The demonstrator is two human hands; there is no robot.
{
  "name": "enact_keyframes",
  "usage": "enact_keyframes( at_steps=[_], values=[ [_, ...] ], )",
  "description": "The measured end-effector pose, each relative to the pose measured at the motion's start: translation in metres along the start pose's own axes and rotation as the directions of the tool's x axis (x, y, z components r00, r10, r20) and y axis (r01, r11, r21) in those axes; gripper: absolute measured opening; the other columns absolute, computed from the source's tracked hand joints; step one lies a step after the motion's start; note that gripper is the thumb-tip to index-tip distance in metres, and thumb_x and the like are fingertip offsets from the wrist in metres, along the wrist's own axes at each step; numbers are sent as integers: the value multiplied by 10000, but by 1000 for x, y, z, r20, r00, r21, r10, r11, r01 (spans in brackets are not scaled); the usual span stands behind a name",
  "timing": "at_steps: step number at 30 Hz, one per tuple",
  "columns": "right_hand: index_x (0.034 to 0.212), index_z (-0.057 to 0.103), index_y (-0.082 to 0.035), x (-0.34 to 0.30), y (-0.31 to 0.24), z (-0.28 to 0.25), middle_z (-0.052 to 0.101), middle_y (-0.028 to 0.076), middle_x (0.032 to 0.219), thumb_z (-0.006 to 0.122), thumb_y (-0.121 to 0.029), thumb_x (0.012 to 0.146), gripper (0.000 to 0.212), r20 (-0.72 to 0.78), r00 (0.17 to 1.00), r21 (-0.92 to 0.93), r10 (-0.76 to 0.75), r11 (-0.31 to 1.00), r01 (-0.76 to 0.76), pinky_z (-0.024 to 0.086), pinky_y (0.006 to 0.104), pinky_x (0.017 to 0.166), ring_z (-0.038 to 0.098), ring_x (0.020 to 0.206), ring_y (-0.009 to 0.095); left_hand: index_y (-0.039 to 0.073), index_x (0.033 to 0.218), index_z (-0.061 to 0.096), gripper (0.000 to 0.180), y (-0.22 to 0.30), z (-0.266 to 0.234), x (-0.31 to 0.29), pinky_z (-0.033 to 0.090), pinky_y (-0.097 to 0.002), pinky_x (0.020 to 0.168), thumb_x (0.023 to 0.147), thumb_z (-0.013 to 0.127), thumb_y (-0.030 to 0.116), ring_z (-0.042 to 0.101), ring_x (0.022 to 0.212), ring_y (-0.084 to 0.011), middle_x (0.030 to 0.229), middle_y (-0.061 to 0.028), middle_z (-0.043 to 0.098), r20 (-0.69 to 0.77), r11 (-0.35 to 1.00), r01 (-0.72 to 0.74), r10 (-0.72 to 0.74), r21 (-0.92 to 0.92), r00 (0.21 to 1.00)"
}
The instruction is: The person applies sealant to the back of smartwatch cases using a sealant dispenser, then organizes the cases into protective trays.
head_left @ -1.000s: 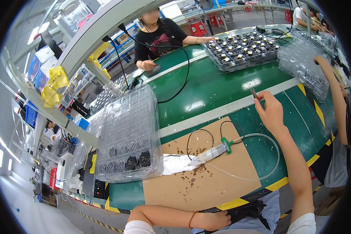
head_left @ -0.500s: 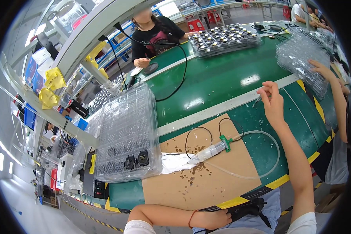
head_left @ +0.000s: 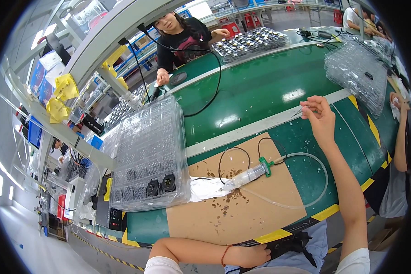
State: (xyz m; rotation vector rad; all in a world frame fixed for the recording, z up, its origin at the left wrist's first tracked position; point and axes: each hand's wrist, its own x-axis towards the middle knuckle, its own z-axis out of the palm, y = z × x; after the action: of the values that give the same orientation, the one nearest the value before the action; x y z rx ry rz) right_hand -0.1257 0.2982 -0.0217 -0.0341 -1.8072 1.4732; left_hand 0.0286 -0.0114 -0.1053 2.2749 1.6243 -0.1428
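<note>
My right hand [head_left: 318, 118] is raised over the pale strip beside the green belt. Its fingers are pinched on a thin, pointed metal tool [head_left: 297, 112] that looks like tweezers. Low at the table's front edge, my left hand [head_left: 255, 255] rests in my lap, fingers curled; what they hold, if anything, is hidden. Between my arms, a brown cardboard sheet [head_left: 205, 223] with dark wet spots bears a clear syringe [head_left: 247, 177] with a green collar and tubing. Its tip lies on a white cloth [head_left: 205, 189]. Two black round watches [head_left: 168, 182] sit in the clear tray stack [head_left: 146, 137] at left.
Beyond the green belt [head_left: 251, 86] a person [head_left: 182, 41] sits near a filled tray [head_left: 251, 44]. At right, clear trays [head_left: 351, 77] bear a small dark item [head_left: 369, 76]; a co-worker's hand [head_left: 399, 101] holds white cloth. A metal frame [head_left: 91, 50] slants across the left.
The co-worker's hand at right has left the clear trays, where a small dark item now shows. The person opposite has shifted, drawing a hand back from the filled tray. My hands have barely moved.
</note>
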Motion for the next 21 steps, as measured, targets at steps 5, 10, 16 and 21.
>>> enact_keyframes(
  at_steps=[5,10,16,21],
  values=[
    [1006,510,-7,2,-10,-5,613,96,950,578,30,816,205,-39,997,98,-66,993,70,478,212,631,559,778,91,6,939,518,314,-1,-2,0,403,-290,703,680,589,169,504,759,-199,827,-58,501,-13,1000,-8,8,-9,1000],
    [999,523,-19,1,-19,-5,613,90,953,603,12,806,211,-87,992,150,-86,984,99,441,192,578,545,772,79,8,939,520,315,-2,-2,-1,402,-278,708,685,590,179,501,757,-199,843,-59,503,20,1000,-16,16,-7,1000],
    [967,549,-10,0,-4,-2,630,55,876,636,-12,777,208,-31,996,23,78,997,-77,428,180,503,551,703,49,12,957,511,363,-1,-4,0,399,-273,706,670,610,211,497,775,-193,863,-56,499,46,1000,-15,15,1,999],
    [910,583,2,-5,22,3,633,57,798,650,-18,747,177,125,978,-196,168,970,-142,491,218,494,553,655,69,17,964,508,382,-1,-4,0,398,-271,711,663,619,224,494,783,-189,872,-52,497,34,1000,-6,6,5,999]
  ],
)
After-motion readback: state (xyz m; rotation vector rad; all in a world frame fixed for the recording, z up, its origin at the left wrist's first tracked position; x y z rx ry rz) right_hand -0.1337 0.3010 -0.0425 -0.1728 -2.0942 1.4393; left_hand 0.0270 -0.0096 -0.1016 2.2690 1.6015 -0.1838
